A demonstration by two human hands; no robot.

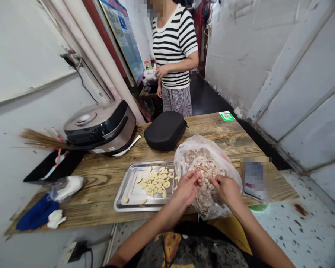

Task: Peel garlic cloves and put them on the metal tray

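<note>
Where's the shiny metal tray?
In the head view, the silver rectangular metal tray lies left of centre on the brown wooden table, its right end partly hidden by the translucent plastic bag and the left hand.

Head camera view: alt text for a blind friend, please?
The wearer's left hand and right hand hover over a plastic bag of papery skins, beside a metal tray of pale cloves on a wooden table. Beyond are a rice cooker, black case and another person.
</note>
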